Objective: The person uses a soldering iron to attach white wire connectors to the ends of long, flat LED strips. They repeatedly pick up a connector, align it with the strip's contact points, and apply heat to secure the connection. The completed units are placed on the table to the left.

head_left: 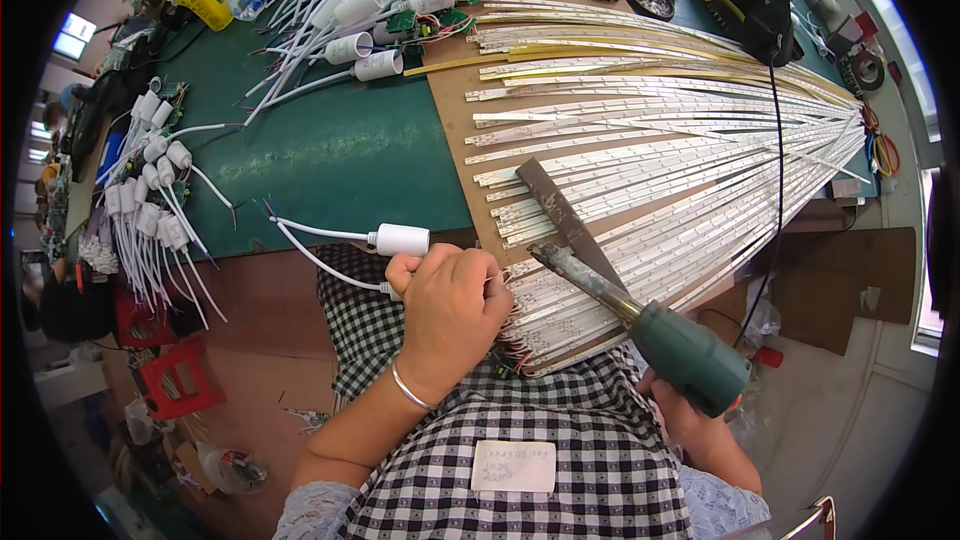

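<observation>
Bright light, dark fisheye-curved edges

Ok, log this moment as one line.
left hand: closed on white cable fitting | right hand: partly hidden behind green-handled tool, grip unclear | brown board: pale strips fanned | green table: more white fittings

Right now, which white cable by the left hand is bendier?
The lower cable: it curves down to the left hand, while the upper cable runs nearly straight into the white cylinder.

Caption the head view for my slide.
Left hand holding white cylinders by the ends of fanned strips, right hand partly hidden behind a green tool.
</observation>
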Demonstrator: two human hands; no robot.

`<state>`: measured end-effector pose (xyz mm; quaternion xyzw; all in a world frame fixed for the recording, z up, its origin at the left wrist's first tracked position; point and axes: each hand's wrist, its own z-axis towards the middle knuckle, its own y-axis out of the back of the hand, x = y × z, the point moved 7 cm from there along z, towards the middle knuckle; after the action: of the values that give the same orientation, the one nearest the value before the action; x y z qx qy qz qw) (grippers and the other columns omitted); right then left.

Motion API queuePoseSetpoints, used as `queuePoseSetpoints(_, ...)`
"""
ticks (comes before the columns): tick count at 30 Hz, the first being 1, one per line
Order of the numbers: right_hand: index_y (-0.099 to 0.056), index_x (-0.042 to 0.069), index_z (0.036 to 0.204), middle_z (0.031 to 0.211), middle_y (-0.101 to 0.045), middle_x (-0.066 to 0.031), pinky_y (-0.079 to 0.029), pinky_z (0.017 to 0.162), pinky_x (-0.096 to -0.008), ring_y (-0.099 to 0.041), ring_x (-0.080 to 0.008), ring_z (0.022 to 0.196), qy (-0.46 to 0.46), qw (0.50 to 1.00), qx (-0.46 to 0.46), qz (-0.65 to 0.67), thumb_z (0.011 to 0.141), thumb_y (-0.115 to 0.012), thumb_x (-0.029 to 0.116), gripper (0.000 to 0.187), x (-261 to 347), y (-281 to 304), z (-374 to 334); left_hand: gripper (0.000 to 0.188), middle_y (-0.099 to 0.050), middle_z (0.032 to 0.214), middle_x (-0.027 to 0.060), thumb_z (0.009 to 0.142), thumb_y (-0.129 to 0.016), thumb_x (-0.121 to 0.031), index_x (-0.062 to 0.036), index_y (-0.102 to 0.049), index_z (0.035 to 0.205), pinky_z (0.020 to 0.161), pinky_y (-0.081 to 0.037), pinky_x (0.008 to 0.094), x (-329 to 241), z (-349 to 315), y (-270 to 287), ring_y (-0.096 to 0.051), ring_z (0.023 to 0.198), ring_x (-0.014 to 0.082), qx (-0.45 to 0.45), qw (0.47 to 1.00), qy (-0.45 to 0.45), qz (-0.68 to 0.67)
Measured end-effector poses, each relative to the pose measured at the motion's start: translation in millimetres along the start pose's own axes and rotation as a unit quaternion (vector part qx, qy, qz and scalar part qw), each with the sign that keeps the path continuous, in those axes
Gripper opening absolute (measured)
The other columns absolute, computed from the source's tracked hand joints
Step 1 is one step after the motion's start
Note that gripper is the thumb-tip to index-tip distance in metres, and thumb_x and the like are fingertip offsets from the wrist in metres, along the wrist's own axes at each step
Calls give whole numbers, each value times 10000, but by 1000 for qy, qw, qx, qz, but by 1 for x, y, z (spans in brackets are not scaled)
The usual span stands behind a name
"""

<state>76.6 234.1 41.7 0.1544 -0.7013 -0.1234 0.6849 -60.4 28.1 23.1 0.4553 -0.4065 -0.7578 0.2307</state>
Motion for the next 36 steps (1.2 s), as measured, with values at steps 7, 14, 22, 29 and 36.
queuePoseSetpoints(7,-445,-35,1285,1053,-594,-146,-520,639,-297,-611,-177,687,-39,999,-26,22,841,-505,23,452,-12,4,-7,119,-578,698,-18,692,-656,-64,-118,-566,747,788,-255,386,-1,1,1,-549,725,177,-3,1000,-2,0)
queuePoseSetpoints(14,-379,-44,1318,1147,-547,-191,-487,439,-258,-619,-195,602,-76,937,-233,248,882,-581,181,531,-18,17,-7,120,-577,698,-15,690,-663,-72,-116,-571,752,787,-259,389,-2,0,1,-557,736,180,-11,1000,-6,8)
queuePoseSetpoints(22,-389,-66,1309,1137,-583,-207,-504,505,-277,-625,-203,611,-67,916,-272,287,863,-587,161,538,-21,30,-3,132,-583,740,-4,686,-671,-80,-124,-575,765,783,-260,396,-5,1,3,-556,787,188,-9,999,-21,38)
queuePoseSetpoints(29,-405,-91,1267,1131,-574,-201,-499,483,-277,-617,-186,616,-54,922,-271,271,883,-529,158,474,-19,30,-4,192,-606,928,37,709,-681,-106,-112,-602,884,875,-288,415,-7,1,18,-565,972,235,-37,996,-45,61)
queuePoseSetpoints(36,-422,-88,1255,1089,-583,-191,-495,500,-279,-607,-180,605,-54,915,-288,277,885,-543,165,465,-19,29,-2,231,-626,970,83,872,-629,-288,-67,-610,939,896,-356,409,47,9,49,-570,1029,285,-31,994,-40,94)
